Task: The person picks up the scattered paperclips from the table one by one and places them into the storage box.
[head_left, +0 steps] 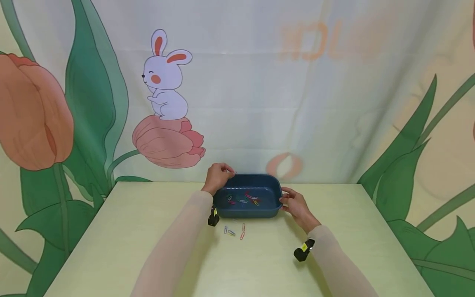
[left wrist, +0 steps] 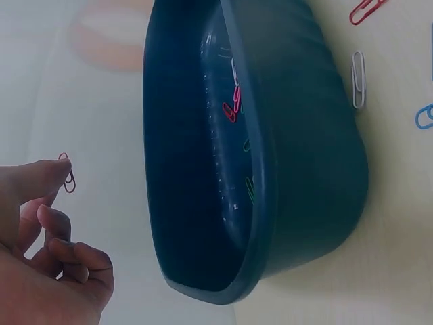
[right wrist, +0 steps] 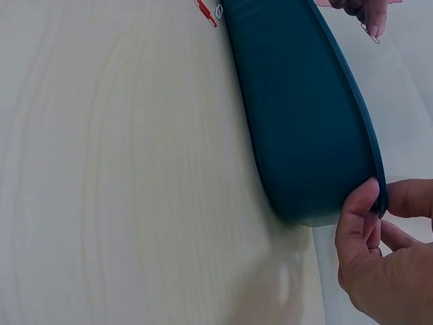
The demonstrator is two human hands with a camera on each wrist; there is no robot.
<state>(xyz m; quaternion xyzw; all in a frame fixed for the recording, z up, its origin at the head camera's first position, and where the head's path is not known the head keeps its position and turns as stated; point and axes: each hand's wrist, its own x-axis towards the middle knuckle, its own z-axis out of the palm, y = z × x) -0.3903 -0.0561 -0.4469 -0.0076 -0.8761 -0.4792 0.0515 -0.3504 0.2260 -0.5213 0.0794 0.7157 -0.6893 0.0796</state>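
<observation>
Just below the head view's middle, the fingers of the left hand (head_left: 219,179) are pinching a red clip (left wrist: 69,177) near the blue box (head_left: 248,213); the right hand's (head_left: 297,206) fingers are gripping the box's right end. The person is probably putting clips (head_left: 243,201) in, so letting go over it is likely coming next.

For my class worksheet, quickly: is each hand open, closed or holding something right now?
Left hand: closed, pinching a red paper clip.
Right hand: closed, holding the dark blue bin by its rim.
</observation>
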